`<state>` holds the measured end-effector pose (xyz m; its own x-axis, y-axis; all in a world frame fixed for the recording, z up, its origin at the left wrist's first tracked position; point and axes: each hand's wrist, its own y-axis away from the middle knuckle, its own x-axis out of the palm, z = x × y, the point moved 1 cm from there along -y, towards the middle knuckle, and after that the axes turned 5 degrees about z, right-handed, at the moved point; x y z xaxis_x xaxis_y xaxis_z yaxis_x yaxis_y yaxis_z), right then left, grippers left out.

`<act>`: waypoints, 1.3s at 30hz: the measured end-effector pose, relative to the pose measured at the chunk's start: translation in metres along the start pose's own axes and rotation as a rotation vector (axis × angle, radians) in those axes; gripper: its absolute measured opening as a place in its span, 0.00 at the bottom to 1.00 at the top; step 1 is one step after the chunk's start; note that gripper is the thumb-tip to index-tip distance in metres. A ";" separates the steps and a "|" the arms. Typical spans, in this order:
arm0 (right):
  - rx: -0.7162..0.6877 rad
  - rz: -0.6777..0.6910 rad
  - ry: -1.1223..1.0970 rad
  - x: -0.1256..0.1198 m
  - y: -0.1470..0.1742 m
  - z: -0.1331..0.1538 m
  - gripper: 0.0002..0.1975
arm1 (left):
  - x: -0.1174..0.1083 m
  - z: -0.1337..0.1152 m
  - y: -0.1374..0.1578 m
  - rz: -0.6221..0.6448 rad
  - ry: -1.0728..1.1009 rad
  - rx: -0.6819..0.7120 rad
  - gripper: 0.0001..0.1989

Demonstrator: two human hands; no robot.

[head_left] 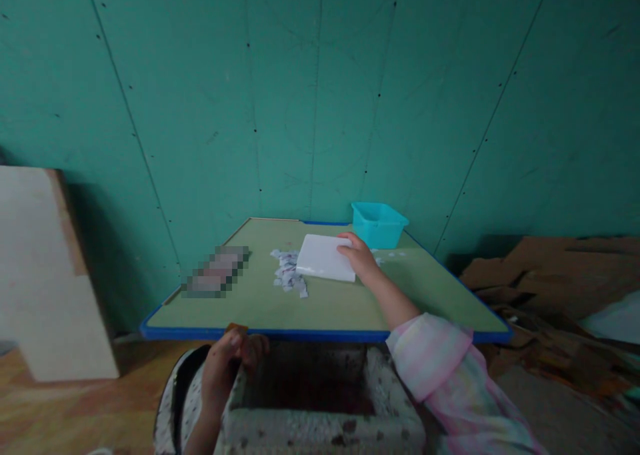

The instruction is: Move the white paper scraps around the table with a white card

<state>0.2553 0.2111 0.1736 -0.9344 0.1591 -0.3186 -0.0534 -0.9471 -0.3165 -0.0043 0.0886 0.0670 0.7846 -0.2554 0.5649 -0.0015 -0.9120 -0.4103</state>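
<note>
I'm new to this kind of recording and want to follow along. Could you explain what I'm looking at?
There's no machine here: a person works bare-handed, and the single picture comes from a camera worn on their head, looking forward and down. The right hand holds a white flat piece above the table. On the table are paper scraps, a blue tub and, at the left, something pixelated. The left hand is by the rim of an open speckled box; whether it holds anything is unclear.
</note>
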 end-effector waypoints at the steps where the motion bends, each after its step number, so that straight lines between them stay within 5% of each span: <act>1: -0.005 -0.024 -0.003 -0.001 0.000 0.000 0.14 | 0.000 0.000 0.000 0.007 -0.005 0.013 0.18; 10: -0.005 0.106 0.036 0.001 0.003 -0.001 0.15 | 0.012 -0.008 -0.001 -0.015 -0.025 0.025 0.17; 17: -0.039 -0.088 0.124 -0.011 0.002 -0.002 0.14 | 0.012 -0.009 -0.001 -0.050 -0.036 0.001 0.15; 24: -0.060 0.119 0.045 0.003 0.005 -0.002 0.17 | 0.014 -0.009 0.002 0.012 -0.057 0.032 0.18; 29: -0.053 -0.002 0.074 0.001 0.005 -0.001 0.17 | 0.011 -0.008 0.002 0.015 -0.054 0.034 0.16; 35: -0.055 0.094 0.034 0.002 0.004 -0.004 0.16 | 0.011 -0.009 0.001 -0.008 -0.034 0.030 0.16; 39: -0.043 0.014 0.089 0.000 0.003 -0.004 0.14 | 0.013 -0.010 -0.002 0.050 -0.025 0.018 0.16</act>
<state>0.2565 0.2090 0.1686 -0.8997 0.1716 -0.4013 -0.0230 -0.9368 -0.3490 -0.0002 0.0840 0.0825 0.7988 -0.2922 0.5259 -0.0301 -0.8924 -0.4502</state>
